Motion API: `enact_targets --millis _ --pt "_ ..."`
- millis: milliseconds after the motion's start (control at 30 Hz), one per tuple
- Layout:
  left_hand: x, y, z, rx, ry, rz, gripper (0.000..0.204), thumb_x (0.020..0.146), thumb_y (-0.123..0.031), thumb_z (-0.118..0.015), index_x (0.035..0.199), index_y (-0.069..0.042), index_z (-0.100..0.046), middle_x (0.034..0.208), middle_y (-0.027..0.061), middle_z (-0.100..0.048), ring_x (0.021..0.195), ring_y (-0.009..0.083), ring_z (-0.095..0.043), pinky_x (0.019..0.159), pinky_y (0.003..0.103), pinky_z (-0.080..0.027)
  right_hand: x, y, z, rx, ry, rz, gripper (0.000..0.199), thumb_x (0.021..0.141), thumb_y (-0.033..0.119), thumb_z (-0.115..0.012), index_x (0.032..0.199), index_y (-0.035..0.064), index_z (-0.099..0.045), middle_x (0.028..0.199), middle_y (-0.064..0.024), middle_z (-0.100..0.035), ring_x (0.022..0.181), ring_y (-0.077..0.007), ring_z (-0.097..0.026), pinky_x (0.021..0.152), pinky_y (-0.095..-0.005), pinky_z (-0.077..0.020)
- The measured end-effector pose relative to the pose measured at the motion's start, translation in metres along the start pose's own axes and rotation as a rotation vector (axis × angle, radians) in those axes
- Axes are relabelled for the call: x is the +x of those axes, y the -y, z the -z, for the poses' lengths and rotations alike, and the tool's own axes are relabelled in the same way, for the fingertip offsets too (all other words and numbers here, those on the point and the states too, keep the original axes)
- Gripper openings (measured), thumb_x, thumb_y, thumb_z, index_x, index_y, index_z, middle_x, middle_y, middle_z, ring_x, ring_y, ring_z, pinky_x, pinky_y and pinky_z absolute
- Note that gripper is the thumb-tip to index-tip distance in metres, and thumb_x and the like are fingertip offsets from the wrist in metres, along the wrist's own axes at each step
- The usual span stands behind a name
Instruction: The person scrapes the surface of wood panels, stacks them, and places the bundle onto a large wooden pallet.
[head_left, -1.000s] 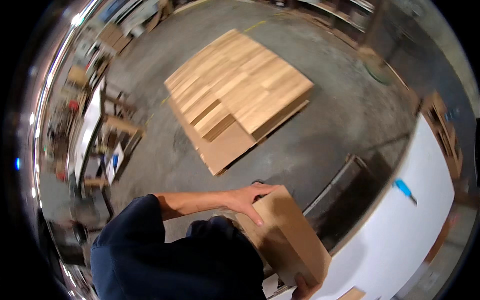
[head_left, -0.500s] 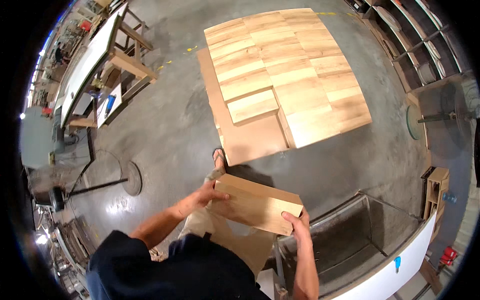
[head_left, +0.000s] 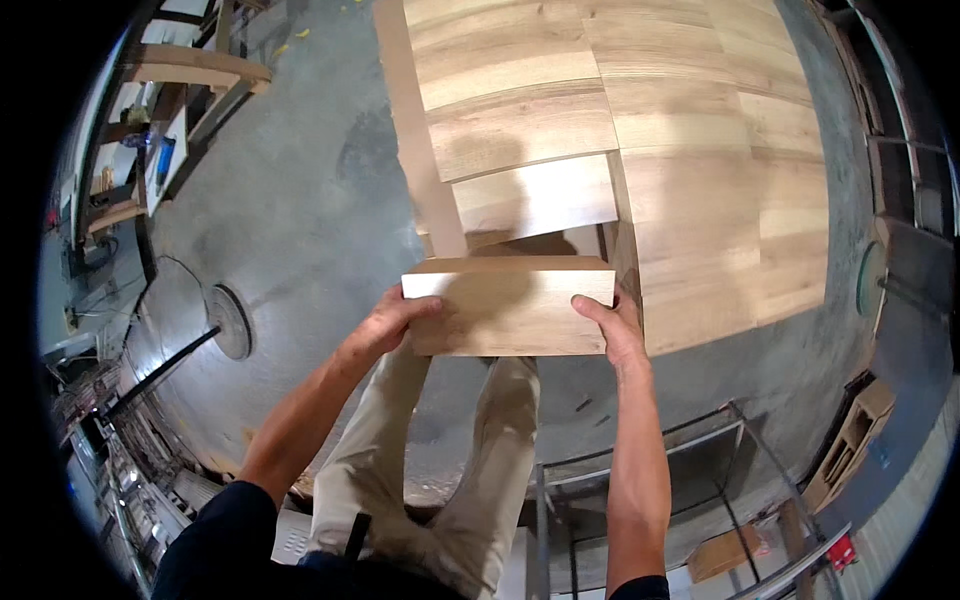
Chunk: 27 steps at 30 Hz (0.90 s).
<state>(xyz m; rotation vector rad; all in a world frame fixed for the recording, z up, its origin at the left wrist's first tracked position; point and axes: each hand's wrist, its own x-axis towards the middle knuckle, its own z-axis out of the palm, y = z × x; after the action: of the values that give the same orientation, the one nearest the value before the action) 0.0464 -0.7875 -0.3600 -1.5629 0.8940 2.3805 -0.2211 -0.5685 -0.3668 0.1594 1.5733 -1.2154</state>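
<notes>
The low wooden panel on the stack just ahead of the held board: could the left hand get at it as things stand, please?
Probably not yet: the left hand and right hand both grip the held board, which hangs between them and the low panel.

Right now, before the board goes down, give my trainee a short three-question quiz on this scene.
1. True or false: both hands grip the wooden board.
2. Which hand holds its right end: left hand or right hand?
3. What lies just beyond the board: A) the stack of wooden panels, B) a ladder, C) a bucket?

Key: 1 true. 2 right hand. 3 A.
</notes>
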Motion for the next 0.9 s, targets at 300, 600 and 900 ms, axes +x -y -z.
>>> enact_targets --millis 300,600,900 --pt "0.123 0.072 0.007 -0.221 0.022 -0.025 0.063 0.076 -0.012 -0.075 0.13 0.001 -0.044 0.118 0.0093 -0.058 0.108 0.0213 -0.055 0.094 0.037 -0.047 0.125 -0.068 0.027 -0.073 -0.01 -0.156 0.072 0.063 0.017 -0.085 0.124 -0.0034 -0.053 0.113 -0.0145 -0.063 0.106 -0.0241 -0.058 0.094 -0.0333 -0.0444" --pt "0.175 0.087 0.011 -0.15 -0.145 -0.035 0.066 0.071 -0.018 -0.08 0.125 0.0 -0.049 0.114 0.0117 -0.059 0.106 0.0245 -0.056 0.096 0.039 -0.046 0.184 -0.063 0.03 -0.227 0.032 -0.144 0.076 0.068 0.02 -0.08 0.131 -0.0055 -0.046 0.122 -0.0179 -0.058 0.115 -0.0284 -0.052 0.102 -0.0321 -0.0364" --pt "0.18 0.109 0.011 -0.158 -0.198 -0.095 0.062 0.075 -0.019 -0.078 0.126 0.001 -0.05 0.112 0.0103 -0.062 0.103 0.0225 -0.058 0.094 0.035 -0.045 0.141 -0.116 0.025 -0.585 -0.386 0.261 0.076 0.082 0.033 -0.074 0.134 -0.0106 -0.039 0.117 -0.0184 -0.06 0.104 -0.0206 -0.057 0.096 -0.0325 -0.0425"
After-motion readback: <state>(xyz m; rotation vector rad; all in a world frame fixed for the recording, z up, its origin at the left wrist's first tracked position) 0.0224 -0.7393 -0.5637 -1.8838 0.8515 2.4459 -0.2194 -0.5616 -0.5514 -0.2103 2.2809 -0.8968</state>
